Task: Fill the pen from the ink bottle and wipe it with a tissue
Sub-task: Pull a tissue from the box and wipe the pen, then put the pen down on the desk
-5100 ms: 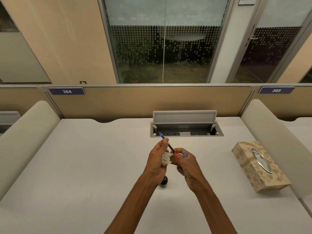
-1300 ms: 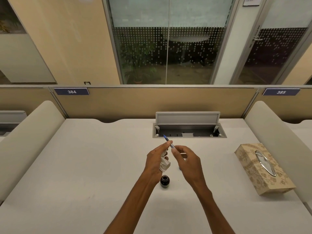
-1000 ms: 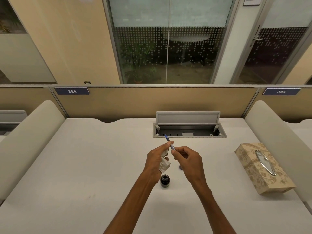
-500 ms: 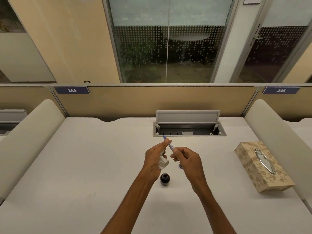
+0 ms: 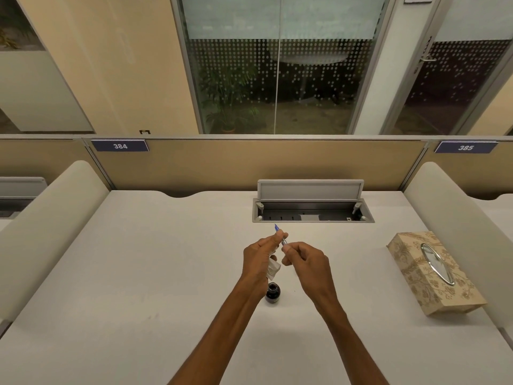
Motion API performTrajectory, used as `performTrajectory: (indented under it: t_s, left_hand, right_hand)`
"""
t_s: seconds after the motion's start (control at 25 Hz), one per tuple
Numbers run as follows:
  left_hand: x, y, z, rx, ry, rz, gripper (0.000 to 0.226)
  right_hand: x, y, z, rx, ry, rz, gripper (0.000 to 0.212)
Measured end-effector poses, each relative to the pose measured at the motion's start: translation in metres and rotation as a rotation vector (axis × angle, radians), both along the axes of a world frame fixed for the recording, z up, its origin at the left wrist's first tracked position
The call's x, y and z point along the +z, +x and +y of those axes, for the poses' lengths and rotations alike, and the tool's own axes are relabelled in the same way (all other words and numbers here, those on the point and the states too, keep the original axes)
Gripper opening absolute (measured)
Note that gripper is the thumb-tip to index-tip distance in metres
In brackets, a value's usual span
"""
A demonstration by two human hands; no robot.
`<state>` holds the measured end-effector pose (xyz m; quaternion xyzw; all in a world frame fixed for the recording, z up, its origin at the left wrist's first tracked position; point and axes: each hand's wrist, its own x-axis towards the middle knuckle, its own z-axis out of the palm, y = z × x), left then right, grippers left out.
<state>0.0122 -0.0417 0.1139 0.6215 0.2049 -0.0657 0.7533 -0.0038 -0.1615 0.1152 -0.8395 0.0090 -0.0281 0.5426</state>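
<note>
We begin at the fingertips. The left hand [image 5: 259, 258] pinches the pen [image 5: 283, 242] between thumb and forefinger near its far end. The blue tip pokes out just past them, pointing toward the back of the desk [image 5: 138, 273]. That hand's other fingers curl round a wad of white tissue [image 5: 273, 269], which shows below the thumb.

The right hand [image 5: 308, 263] meets the pen from the other side. Its thumb and forefinger pinch the near end of the barrel, and its remaining fingers curl loosely underneath. Between the two pinches we see only a short stretch of barrel, slanting away and to the left. Both hands are raised above the desk.

Below them, between the two wrists, the ink bottle [image 5: 273, 293] stands upright on the desk, dark and round. Its mouth looks uncapped, though it is too small for us to be sure.

Well apart to the right lies a patterned tissue box [image 5: 433, 273] with an oval opening. Beyond the hands, a cable hatch [image 5: 312, 213] is set into the desk with its lid raised. Behind it runs a tan partition [image 5: 249, 162].
</note>
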Motion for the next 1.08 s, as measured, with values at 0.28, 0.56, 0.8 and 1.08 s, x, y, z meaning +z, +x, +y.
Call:
performTrajectory:
  t_s: [0.28,0.56,0.8,1.08]
  left_hand:
    - [-0.001,-0.003,0.001,-0.024,0.063,-0.008,0.021]
    - [-0.010,-0.003,0.002,-0.066,0.090,-0.011,0.029]
    - [-0.021,0.004,0.004,-0.128,0.030,0.083,0.038]
    - [-0.049,0.002,0.030,0.046,-0.519,0.276,0.022]
  right_hand:
    - [0.001,0.000,-0.010,0.087,0.018,0.088,0.018]
    - [-0.001,0.003,-0.015,0.102,0.090,0.163,0.017]
    - [-0.016,0.007,-0.016,0.058,0.129,0.176,0.019]
    - [-0.093,0.009,-0.025,-0.176,0.187,0.445,0.008]
